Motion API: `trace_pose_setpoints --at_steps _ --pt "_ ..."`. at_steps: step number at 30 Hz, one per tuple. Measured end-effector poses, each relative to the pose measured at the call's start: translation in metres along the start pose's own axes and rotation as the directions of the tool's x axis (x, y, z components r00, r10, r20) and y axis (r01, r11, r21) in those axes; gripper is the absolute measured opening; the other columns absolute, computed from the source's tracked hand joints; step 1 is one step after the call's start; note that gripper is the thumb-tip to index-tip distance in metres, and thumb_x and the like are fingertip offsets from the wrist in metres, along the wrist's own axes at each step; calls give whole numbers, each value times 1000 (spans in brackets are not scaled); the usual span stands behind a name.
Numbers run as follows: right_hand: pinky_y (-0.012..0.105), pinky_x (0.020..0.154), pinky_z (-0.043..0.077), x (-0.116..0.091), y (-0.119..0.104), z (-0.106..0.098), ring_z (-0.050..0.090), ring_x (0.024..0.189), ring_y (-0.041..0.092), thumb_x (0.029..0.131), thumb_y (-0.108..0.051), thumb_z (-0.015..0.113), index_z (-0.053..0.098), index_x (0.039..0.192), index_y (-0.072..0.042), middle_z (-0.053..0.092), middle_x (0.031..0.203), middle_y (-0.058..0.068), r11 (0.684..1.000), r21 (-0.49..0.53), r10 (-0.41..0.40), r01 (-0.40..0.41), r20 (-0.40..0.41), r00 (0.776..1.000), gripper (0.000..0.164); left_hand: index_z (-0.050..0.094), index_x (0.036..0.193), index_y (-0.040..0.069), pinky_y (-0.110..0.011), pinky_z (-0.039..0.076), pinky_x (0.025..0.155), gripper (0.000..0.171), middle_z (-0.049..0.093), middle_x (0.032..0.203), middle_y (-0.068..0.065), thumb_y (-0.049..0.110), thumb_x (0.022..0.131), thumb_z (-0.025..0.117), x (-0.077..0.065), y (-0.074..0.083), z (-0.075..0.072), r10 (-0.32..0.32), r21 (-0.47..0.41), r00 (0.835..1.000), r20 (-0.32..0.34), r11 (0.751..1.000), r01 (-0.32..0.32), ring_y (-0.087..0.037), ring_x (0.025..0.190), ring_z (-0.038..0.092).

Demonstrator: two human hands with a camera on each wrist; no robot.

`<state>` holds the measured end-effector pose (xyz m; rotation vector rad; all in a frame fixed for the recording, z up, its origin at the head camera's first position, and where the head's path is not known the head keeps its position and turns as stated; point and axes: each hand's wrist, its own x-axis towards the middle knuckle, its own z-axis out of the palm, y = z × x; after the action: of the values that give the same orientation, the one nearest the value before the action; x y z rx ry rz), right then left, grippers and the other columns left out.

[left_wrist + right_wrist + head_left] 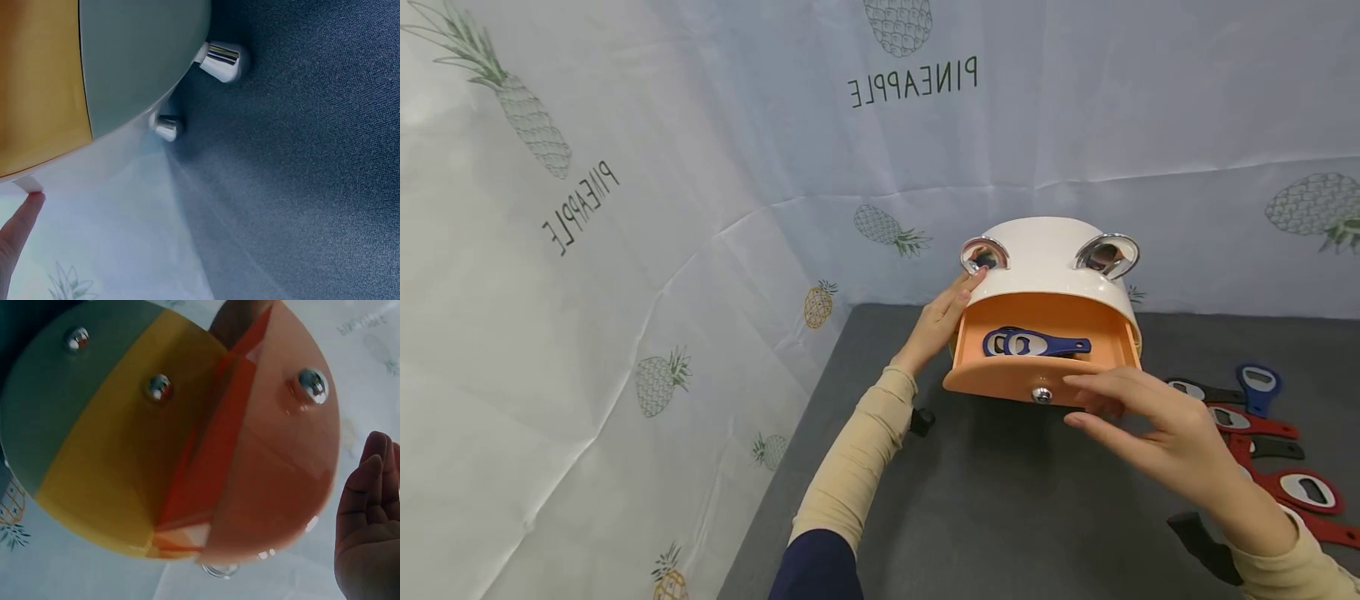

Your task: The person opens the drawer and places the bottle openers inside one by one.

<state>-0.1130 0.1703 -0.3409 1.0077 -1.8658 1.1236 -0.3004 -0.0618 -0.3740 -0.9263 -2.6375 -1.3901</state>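
Note:
A white rounded cabinet (1048, 250) with two chrome rings on top has its orange upper drawer (992, 377) pulled out. Inside lie blue bottle openers (1051, 346), overlapping. My left hand (934, 327) rests along the cabinet's left side, fingers extended; the left wrist view shows a fingertip (34, 203) touching that side. Off the drawer's right front, my right hand (1183, 442) hovers with loosely bent fingers and holds nothing. In the right wrist view it is apart from the drawer front (281, 462). Yellow (119, 444) and green (56, 387) drawers below are shut.
Several red, black and blue bottle openers (1307, 490) lie in a loose pile on the grey table (1000, 517) at the right. Chrome feet (222, 61) hold the cabinet up. A pineapple-print curtain (805, 125) hangs behind and to the left.

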Motion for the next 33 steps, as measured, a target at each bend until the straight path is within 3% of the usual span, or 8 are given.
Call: trace_pose_setpoints --at_steps 7,12,16,25,29,33 --pt "5 66 47 -18 9 18 57 78 -10 84 -37 66 71 103 -3 67 86 0 987 -124 101 -98 18 995 39 25 141 51 -48 22 117 51 18 154 18 66 93 20 0 -1 0 13 3 1000 -3 1000 -13 -9 144 18" --pt "5 68 48 -24 15 28 58 77 -13 78 -28 75 71 103 -7 69 84 -3 976 -160 150 -147 5 989 33 24 141 52 -48 22 117 53 19 154 19 69 91 19 1 -1 0 15 0 1000 -6 1000 -15 -7 144 18" --pt "4 68 48 -27 19 35 59 75 -13 76 -26 76 71 103 -8 71 84 -1 970 -178 162 -167 -38 986 33 24 140 53 -49 23 116 53 19 154 20 71 90 19 1 -1 0 6 -4 1000 -9 1000 -6 -7 144 19" --pt "3 67 47 -29 27 44 59 73 -13 81 -42 67 72 97 -10 71 75 1 951 -220 183 -215 -161 970 36 25 141 50 -46 22 117 51 20 153 20 66 93 20 0 -1 -1 27 -11 1000 -5 1000 -27 -2 144 16" --pt "3 66 46 -22 31 43 58 72 -14 80 -33 72 72 97 -9 71 75 2 949 -223 191 -225 -164 968 30 26 142 49 -46 23 117 51 20 153 21 65 94 20 1 -2 -1 31 -15 999 -10 999 -31 0 143 16" --pt "2 66 46 -17 37 43 57 73 -17 71 -9 80 71 97 -6 71 75 4 946 -226 203 -233 -148 968 28 27 141 50 -46 23 117 52 20 153 22 67 92 20 2 -3 -1 30 -16 1000 -5 999 -30 0 143 17"
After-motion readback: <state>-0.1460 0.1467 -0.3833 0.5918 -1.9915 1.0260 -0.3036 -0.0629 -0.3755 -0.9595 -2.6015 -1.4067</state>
